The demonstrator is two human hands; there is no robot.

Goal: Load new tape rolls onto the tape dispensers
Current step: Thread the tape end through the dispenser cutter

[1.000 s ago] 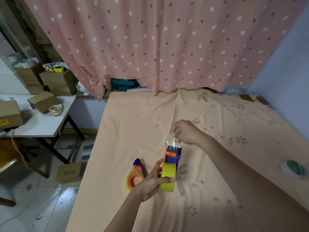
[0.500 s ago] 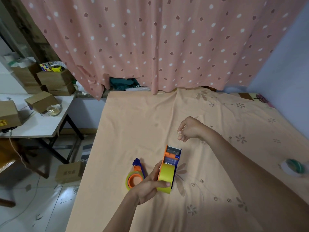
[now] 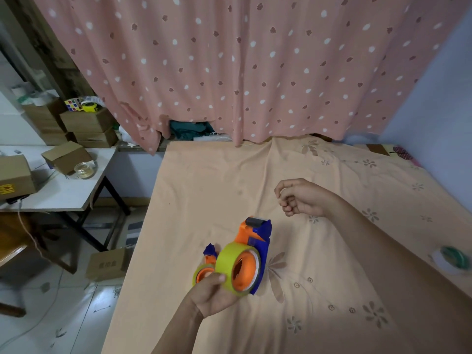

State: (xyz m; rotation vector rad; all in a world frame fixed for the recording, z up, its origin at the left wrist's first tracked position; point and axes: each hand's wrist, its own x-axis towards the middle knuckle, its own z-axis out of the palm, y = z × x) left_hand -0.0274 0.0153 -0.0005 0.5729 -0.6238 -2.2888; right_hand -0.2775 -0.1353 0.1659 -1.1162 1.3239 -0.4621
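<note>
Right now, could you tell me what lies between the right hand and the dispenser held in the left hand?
Nothing: the head view shows only bare peach bedsheet between the right hand and the dispenser.

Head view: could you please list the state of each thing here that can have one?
Held tape dispenser: loaded with a yellow roll, lifted, tilted.
Yellow tape roll: on the orange hub.
Left hand: grips the roll and dispenser from below.
Right hand: raised, fingers curled; whether it pinches anything cannot be told.
Second dispenser: lying on the sheet, roll fitted.
Green-cored roll: loose on the bed.
</note>
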